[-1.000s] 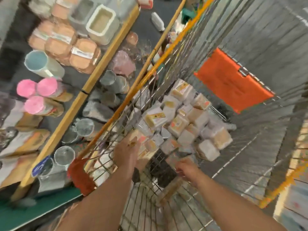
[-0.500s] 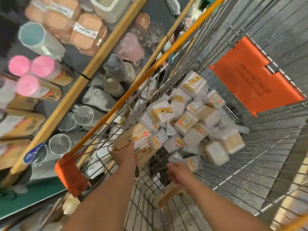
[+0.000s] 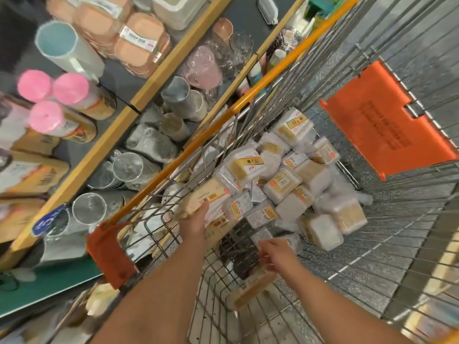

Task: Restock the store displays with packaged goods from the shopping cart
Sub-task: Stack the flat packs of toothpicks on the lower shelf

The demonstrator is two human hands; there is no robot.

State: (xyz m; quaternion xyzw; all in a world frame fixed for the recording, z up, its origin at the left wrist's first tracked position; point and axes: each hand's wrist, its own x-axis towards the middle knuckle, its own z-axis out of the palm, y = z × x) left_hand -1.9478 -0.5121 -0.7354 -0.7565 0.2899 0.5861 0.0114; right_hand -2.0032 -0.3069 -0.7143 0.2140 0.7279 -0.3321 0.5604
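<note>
My left hand (image 3: 196, 223) grips a packet (image 3: 203, 197) by the cart's (image 3: 248, 100) left rim; my right hand (image 3: 275, 254), fingers spread, touches another pack (image 3: 250, 289).

Both bare arms reach forward and down. The left hand (image 3: 195, 223) is closed in a grip. The right hand (image 3: 277, 254) is lower, fingers curled.

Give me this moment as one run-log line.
phase: picking from cart | left hand: gripping pack | right hand: on long pack | shelves: not yet restocked
</note>
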